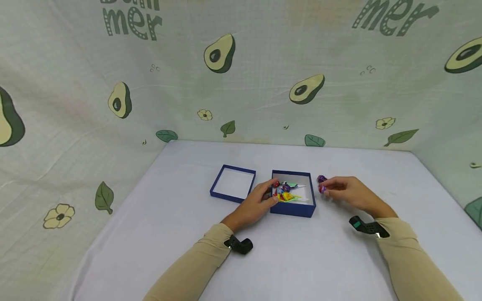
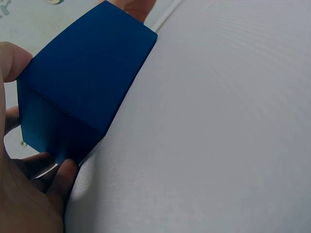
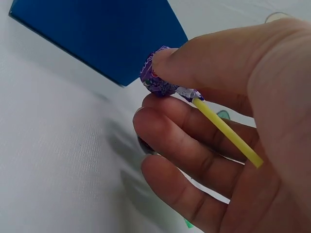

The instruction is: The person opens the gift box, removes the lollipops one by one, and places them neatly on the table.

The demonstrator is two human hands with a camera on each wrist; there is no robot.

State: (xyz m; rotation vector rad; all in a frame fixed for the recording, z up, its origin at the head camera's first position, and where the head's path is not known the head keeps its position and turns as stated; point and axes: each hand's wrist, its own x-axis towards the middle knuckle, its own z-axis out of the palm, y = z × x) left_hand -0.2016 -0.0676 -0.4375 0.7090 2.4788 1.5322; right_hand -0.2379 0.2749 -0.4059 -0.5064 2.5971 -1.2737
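Note:
A blue box [image 1: 291,210] with a white inside stands on the table, holding several wrapped lollipops [image 1: 287,195] with red, purple and yellow wrappers. My left hand [image 1: 254,205] grips the box at its left side, thumb near the front corner; in the left wrist view the fingers lie along the blue wall [image 2: 87,68]. Just right of the box, my right hand [image 1: 348,193] pinches a purple-wrapped lollipop [image 3: 158,77] by its head between thumb and fingertips. Its yellow stick [image 3: 228,133] points back across the palm. Another purple lollipop [image 1: 321,178] lies just beyond that hand.
Left of the box lies a shallow blue-edged lid [image 1: 233,182], its white inside facing up. White cloth covers the table [image 1: 180,234]. Behind it hangs a curtain [image 1: 260,104] printed with avocados and leaves. Each wrist wears a black band [image 1: 369,228].

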